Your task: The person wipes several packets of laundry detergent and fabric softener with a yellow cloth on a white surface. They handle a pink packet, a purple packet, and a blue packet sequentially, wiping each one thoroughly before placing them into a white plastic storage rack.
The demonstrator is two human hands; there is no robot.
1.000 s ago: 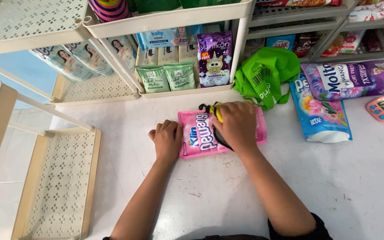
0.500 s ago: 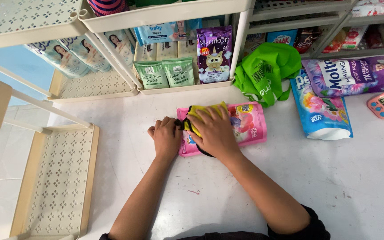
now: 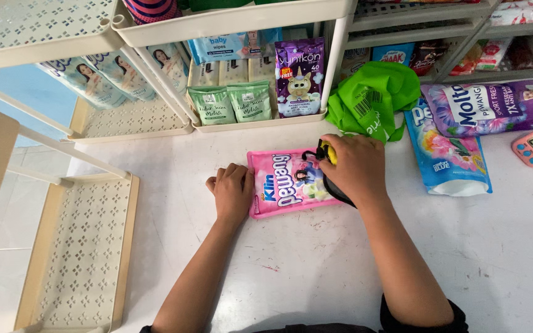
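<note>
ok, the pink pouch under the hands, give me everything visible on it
The pink pouch is a flat, glossy plastic refill pack with colourful print, lying face up on the white table. The left hand presses its left edge. The right hand covers its right end, gripping a yellow and black tool there. Its right edge is hidden.

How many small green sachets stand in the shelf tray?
2: the left green sachet and the right green sachet stand side by side at the tray front. Others may be hidden behind.

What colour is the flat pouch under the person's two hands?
The pouch is bright pink with white lettering, seen best in the head view.
</note>
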